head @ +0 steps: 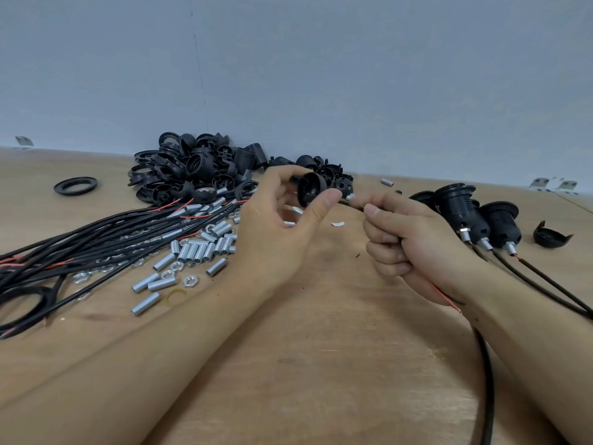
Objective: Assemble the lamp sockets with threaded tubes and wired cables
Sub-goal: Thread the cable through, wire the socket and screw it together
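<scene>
A wooden bench (321, 364) meets a plain grey wall. Far right we see three finished sockets (475, 216), each with a threaded tube and cable fitted. Our left hand (282, 226) pinches a black socket cap (309, 189) between thumb and fingers; our right hand (414, 239) is clamped on a black cable (486, 374) whose threaded tube end (350, 197) sits just beside the cap. We judge this fourth unit mid-joining. Much is left: a pile of socket parts (199, 168) far left, loose tubes (199, 252), nuts (191, 280) and a cable bundle (80, 245) at left.
</scene>
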The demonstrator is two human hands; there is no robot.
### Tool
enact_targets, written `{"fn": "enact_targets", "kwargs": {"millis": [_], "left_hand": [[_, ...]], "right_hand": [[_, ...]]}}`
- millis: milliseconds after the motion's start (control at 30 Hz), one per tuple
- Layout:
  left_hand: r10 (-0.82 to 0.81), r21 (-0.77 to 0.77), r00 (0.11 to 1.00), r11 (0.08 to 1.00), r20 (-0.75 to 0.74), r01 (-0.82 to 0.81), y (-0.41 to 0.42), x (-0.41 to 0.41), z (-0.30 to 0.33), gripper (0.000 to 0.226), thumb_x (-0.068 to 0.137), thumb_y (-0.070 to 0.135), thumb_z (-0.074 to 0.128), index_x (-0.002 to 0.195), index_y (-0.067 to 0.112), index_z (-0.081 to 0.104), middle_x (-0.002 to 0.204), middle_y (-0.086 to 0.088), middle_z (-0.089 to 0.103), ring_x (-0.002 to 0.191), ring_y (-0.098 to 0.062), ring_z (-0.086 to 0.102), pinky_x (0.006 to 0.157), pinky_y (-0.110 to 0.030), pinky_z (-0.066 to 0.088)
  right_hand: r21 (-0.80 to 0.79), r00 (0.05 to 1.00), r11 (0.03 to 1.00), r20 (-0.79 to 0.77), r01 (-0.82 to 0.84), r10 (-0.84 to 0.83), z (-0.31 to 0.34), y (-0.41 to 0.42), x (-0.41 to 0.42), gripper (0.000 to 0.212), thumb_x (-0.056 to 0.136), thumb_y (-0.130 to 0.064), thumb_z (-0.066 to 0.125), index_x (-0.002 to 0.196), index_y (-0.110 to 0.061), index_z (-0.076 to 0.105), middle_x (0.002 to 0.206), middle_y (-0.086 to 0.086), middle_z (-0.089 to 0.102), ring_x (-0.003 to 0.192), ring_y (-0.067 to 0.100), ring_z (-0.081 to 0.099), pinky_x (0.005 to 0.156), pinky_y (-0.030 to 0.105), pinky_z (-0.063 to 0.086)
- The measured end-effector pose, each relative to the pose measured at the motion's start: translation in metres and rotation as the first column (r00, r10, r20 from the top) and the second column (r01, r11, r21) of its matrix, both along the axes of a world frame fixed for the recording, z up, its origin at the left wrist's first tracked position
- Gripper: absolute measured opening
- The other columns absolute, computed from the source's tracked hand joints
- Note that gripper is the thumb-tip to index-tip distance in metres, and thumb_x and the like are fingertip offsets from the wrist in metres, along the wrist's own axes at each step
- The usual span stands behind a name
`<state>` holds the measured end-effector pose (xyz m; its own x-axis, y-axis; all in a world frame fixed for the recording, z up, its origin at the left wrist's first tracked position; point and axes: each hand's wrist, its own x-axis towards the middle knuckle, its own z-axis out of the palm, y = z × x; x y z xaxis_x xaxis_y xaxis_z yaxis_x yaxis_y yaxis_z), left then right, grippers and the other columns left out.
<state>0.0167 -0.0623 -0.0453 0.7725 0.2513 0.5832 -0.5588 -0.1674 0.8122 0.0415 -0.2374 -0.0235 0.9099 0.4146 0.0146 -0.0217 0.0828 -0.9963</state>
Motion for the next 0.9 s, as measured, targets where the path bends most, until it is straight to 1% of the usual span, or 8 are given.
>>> {"fn": "enact_targets", "kwargs": {"millis": [33, 100, 233, 367, 500, 567, 733, 900], "left_hand": [[0.016, 0.004, 1.0, 1.0, -0.004, -0.016, 0.002, 0.002, -0.001, 0.032, 0.081, 0.028, 0.08, 0.106, 0.029, 0.059, 0.087, 0.019, 0.069, 0.08, -0.009, 0.066, 0.073, -0.037, 0.057], [0.022, 0.029, 1.0, 0.999, -0.018, -0.021, 0.005, 0.004, -0.003, 0.034, 0.081, 0.021, 0.082, 0.107, 0.027, 0.061, 0.089, 0.018, 0.069, 0.083, -0.005, 0.066, 0.072, -0.028, 0.055], [-0.004, 0.141, 1.0, 0.99, -0.001, 0.004, 0.004, 0.004, -0.007, 0.033, 0.08, 0.02, 0.082, 0.108, 0.026, 0.065, 0.094, 0.01, 0.069, 0.081, -0.014, 0.065, 0.064, -0.02, 0.048], [-0.058, 0.317, 0.998, 0.946, -0.016, 0.06, 0.006, 0.002, -0.011, 0.029, 0.077, 0.03, 0.082, 0.103, 0.031, 0.068, 0.089, 0.018, 0.066, 0.069, -0.012, 0.055, 0.061, -0.015, 0.042], [-0.084, 0.455, 0.995, 0.885, -0.054, 0.1, 0.006, 0.002, -0.015, 0.03, 0.08, 0.03, 0.079, 0.107, 0.033, 0.067, 0.096, 0.018, 0.068, 0.086, -0.004, 0.06, 0.07, -0.007, 0.039], [-0.079, 0.45, 0.995, 0.887, -0.066, 0.101, 0.007, 0.002, -0.015, 0.03, 0.081, 0.03, 0.077, 0.109, 0.031, 0.067, 0.095, 0.018, 0.067, 0.088, -0.003, 0.06, 0.071, -0.007, 0.038], [-0.076, 0.387, 0.991, 0.915, -0.111, 0.113, 0.006, 0.002, -0.016, 0.022, 0.08, 0.037, 0.068, 0.101, 0.036, 0.061, 0.087, 0.019, 0.063, 0.072, -0.006, 0.056, 0.066, -0.016, 0.046], [-0.094, 0.376, 0.982, 0.914, -0.164, 0.15, 0.008, 0.003, -0.015, 0.019, 0.084, 0.036, 0.065, 0.102, 0.033, 0.059, 0.085, 0.022, 0.062, 0.07, 0.002, 0.056, 0.065, -0.009, 0.039]], "right_hand": [[0.018, 1.0, 1.0, 0.009, 0.011, -0.011, 0.0, -0.001, 0.001, 0.023, 0.104, -0.015, 0.042, 0.122, -0.016, 0.056, 0.057, -0.003, 0.029, 0.041, 0.007, 0.019, 0.037, 0.016, 0.019], [0.053, 1.0, 0.998, 0.006, 0.015, -0.016, 0.002, -0.004, 0.002, 0.026, 0.103, -0.015, 0.042, 0.127, -0.018, 0.053, 0.055, -0.001, 0.03, 0.042, 0.008, 0.019, 0.037, 0.017, 0.018], [0.07, 0.999, 0.997, -0.016, 0.029, -0.028, 0.004, -0.007, 0.005, 0.029, 0.103, -0.021, 0.041, 0.114, -0.002, 0.061, 0.051, -0.001, 0.029, 0.04, 0.008, 0.018, 0.037, 0.017, 0.016], [0.215, 0.998, 0.975, -0.032, 0.064, -0.059, 0.006, -0.008, 0.007, 0.025, 0.104, -0.026, 0.04, 0.099, -0.011, 0.06, 0.055, 0.0, 0.04, 0.037, 0.007, 0.024, 0.034, 0.016, 0.021], [0.214, 0.999, 0.976, 0.017, 0.046, -0.051, 0.004, -0.01, 0.009, 0.023, 0.101, -0.027, 0.045, 0.097, -0.012, 0.062, 0.063, 0.001, 0.048, 0.042, 0.01, 0.035, 0.036, 0.016, 0.028], [0.19, 0.998, 0.98, 0.034, 0.053, -0.06, 0.003, -0.01, 0.009, 0.022, 0.099, -0.027, 0.048, 0.095, -0.012, 0.064, 0.065, 0.002, 0.051, 0.043, 0.012, 0.039, 0.037, 0.018, 0.029], [0.033, 0.989, 0.995, 0.109, 0.094, -0.097, 0.0, -0.008, 0.009, 0.022, 0.099, -0.024, 0.051, 0.093, -0.01, 0.067, 0.063, 0.003, 0.051, 0.042, 0.014, 0.034, 0.037, 0.018, 0.024], [-0.23, 0.989, 0.969, 0.131, 0.096, -0.067, -0.005, -0.007, 0.007, 0.024, 0.1, -0.024, 0.053, 0.088, -0.014, 0.072, 0.061, 0.001, 0.054, 0.043, 0.011, 0.037, 0.035, 0.018, 0.023]]}}
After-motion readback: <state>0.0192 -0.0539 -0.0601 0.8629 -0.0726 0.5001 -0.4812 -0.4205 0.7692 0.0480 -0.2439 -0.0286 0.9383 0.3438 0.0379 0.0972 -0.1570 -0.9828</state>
